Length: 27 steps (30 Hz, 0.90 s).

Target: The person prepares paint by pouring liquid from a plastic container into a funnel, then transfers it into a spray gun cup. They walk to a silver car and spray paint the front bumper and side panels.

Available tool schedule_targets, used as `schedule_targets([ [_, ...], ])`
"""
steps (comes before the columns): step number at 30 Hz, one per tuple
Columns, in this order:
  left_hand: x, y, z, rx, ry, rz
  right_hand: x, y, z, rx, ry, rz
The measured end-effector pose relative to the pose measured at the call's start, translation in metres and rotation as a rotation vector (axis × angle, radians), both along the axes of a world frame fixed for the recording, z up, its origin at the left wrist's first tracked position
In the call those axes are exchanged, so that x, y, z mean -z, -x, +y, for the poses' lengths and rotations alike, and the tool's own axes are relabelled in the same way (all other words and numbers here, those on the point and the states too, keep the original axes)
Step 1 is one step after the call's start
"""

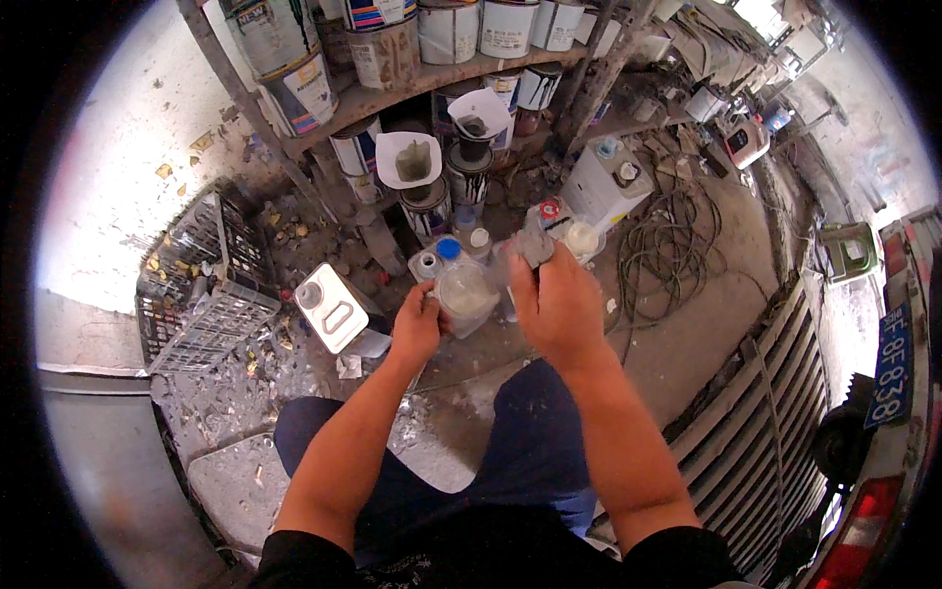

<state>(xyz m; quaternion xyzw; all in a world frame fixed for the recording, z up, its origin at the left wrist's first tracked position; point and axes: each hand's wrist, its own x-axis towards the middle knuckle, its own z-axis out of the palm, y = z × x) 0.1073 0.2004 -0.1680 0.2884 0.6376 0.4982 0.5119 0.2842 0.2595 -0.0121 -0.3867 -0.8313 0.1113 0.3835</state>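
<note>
My left hand [420, 319] has its thumb and fingers closed at the left side of a translucent plastic cup [464, 291]. That cup is in front of a pale jug with a blue cap [448, 247]. To its right, my right hand [559, 304] grips a grey, dirt-coated lump [533, 244], perhaps a rag; its kind is unclear. Just beyond that hand are a red-capped container [549, 209] and an open tub of cream-coloured stuff [581, 237]. A small white-capped bottle [480, 240] stands behind the cup.
Paint cans [448, 34] crowd the shelf ahead; two paper funnels [409, 161] top cans below. A white metal can [332, 308] stands left, near a black crate [211, 290]. Right are a large white can [608, 182], a coiled hose [672, 257], a slatted grate [751, 432] and a vehicle's tail light [863, 530].
</note>
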Motion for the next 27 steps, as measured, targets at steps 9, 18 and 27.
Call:
schedule_targets([
  [9, 0.002, 0.001, 0.0, 0.002, -0.029, -0.003, -0.004, 0.008, -0.01, 0.017, -0.019, 0.151],
  [18, -0.01, -0.001, 0.0, 0.019, 0.025, 0.038, -0.007, -0.003, 0.003, -0.052, -0.034, 0.062],
  [27, -0.004, -0.002, 0.0, 0.017, 0.012, 0.033, 0.002, -0.002, -0.007, 0.022, 0.008, 0.165],
])
